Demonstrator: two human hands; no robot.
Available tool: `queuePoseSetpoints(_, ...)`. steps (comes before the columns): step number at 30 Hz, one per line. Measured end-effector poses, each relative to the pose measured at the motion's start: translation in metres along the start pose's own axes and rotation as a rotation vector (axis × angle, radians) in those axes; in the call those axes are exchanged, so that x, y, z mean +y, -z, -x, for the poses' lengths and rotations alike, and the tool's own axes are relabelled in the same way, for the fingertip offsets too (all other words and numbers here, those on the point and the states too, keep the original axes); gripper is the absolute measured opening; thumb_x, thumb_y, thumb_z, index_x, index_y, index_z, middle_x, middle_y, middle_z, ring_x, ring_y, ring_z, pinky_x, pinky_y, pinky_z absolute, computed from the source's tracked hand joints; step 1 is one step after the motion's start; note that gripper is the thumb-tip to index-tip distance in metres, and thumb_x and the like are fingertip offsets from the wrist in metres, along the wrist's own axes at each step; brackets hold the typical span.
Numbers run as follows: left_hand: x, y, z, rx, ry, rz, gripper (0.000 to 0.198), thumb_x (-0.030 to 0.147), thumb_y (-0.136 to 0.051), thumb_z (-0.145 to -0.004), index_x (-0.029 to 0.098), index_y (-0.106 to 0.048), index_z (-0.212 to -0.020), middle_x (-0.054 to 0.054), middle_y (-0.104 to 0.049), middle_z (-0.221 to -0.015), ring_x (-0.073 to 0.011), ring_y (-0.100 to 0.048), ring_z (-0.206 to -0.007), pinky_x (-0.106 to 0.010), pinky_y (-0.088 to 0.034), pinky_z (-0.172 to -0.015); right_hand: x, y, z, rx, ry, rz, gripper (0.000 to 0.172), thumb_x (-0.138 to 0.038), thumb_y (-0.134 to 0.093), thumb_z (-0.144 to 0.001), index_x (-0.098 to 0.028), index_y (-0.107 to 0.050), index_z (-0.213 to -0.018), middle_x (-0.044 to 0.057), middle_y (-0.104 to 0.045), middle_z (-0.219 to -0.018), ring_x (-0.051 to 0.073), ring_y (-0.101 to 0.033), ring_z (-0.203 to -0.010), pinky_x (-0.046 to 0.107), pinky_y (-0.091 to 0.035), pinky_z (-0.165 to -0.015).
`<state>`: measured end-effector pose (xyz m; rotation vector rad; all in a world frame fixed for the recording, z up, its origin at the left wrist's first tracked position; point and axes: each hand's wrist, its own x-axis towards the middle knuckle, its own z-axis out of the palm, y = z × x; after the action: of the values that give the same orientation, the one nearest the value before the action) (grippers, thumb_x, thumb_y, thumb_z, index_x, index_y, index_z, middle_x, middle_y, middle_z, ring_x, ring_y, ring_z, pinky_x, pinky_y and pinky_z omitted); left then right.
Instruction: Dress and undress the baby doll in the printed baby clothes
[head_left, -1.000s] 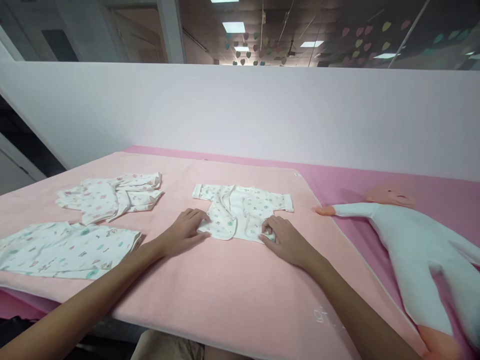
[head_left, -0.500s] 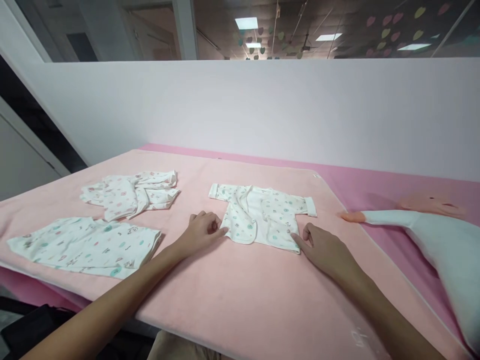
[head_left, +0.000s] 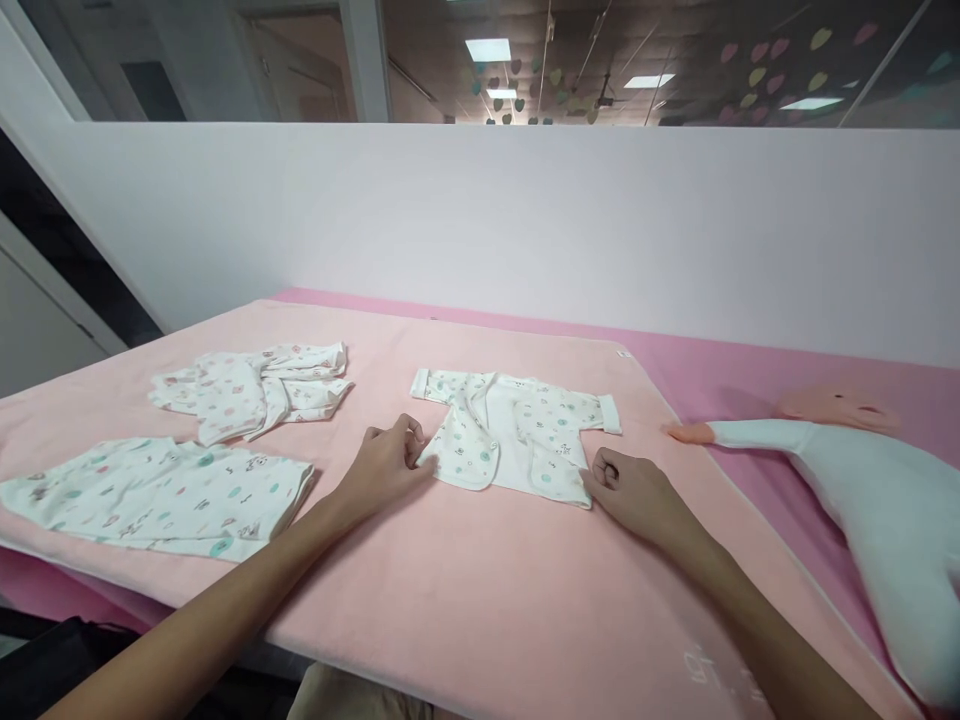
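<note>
A small white baby shirt (head_left: 515,436) with coloured prints lies spread flat on the pink towel (head_left: 480,560), its short sleeves out to both sides. My left hand (head_left: 386,463) pinches the shirt's lower left hem corner, fingers curled. At the lower right hem corner my right hand (head_left: 636,490) rests with its fingers closed on the fabric edge. Both forearms reach in from the near edge.
Printed baby trousers (head_left: 161,492) lie flat at the near left. Another crumpled printed garment (head_left: 251,389) sits behind them. A baby doll (head_left: 862,480) in a pale blue suit lies on the darker pink mat at the right. A white partition wall (head_left: 480,220) backs the table.
Both hands slid off the front of the shirt out to its lower hem corners and closed there. The camera view shifted slightly left.
</note>
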<state>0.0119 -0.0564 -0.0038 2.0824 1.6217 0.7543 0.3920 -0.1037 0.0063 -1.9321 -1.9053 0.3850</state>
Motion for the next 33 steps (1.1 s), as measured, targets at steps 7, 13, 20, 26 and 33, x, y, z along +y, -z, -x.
queuePoseSetpoints(7,0.019,-0.003,-0.041,0.053,-0.215,-0.196,0.031,0.053,-0.053,-0.096,0.023,-0.061,-0.104,-0.008,-0.073,-0.114,-0.0311,-0.062,-0.112,-0.048,-0.042,-0.104,-0.031,-0.002,-0.040,0.108,0.114,-0.061,0.024,-0.044,-0.056,-0.096,-0.025,-0.048,-0.083,0.000,-0.063,-0.076,0.021,-0.060,-0.073,0.031,-0.038,-0.064)
queuePoseSetpoints(13,0.052,-0.037,-0.143,-0.126,-0.096,-0.347,0.043,0.057,-0.062,-0.091,0.018,-0.065,-0.109,-0.019,-0.074,-0.120,-0.0414,-0.058,-0.126,-0.053,-0.038,-0.108,-0.039,-0.018,-0.133,0.058,0.140,-0.020,0.013,-0.033,-0.060,-0.095,-0.023,-0.054,-0.100,0.004,-0.068,-0.094,0.021,-0.060,-0.085,0.031,-0.039,-0.070)
queuePoseSetpoints(20,0.058,-0.083,-0.198,-0.198,-0.025,-0.149,0.032,0.045,-0.059,-0.095,0.017,-0.073,-0.095,-0.015,-0.080,-0.101,-0.0311,-0.074,-0.103,-0.040,-0.047,-0.098,-0.014,-0.056,-0.166,0.130,0.159,-0.002,0.020,-0.040,-0.056,-0.101,-0.021,-0.052,-0.099,0.004,-0.063,-0.091,0.022,-0.056,-0.090,0.032,-0.040,-0.075)
queuePoseSetpoints(26,0.037,-0.094,-0.209,-0.234,-0.051,0.209,0.046,0.050,-0.045,-0.101,0.019,-0.077,-0.110,-0.009,-0.081,-0.108,-0.0234,-0.073,-0.100,-0.032,-0.053,-0.090,-0.001,-0.058,-0.170,0.103,0.332,-0.092,0.025,-0.037,-0.056,-0.099,-0.024,-0.061,-0.120,0.000,-0.058,-0.084,0.022,-0.056,-0.084,0.034,-0.043,-0.080)
queuePoseSetpoints(33,0.013,-0.078,-0.214,-0.382,-0.356,0.093,0.046,0.042,-0.064,-0.090,0.030,-0.069,-0.134,-0.006,-0.068,-0.105,-0.0229,-0.065,-0.102,-0.036,-0.052,-0.094,0.003,-0.047,-0.175,-0.079,0.293,-0.205,0.022,-0.045,-0.064,-0.094,-0.025,-0.066,-0.104,-0.002,-0.057,-0.083,0.018,-0.055,-0.077,0.032,-0.043,-0.074)
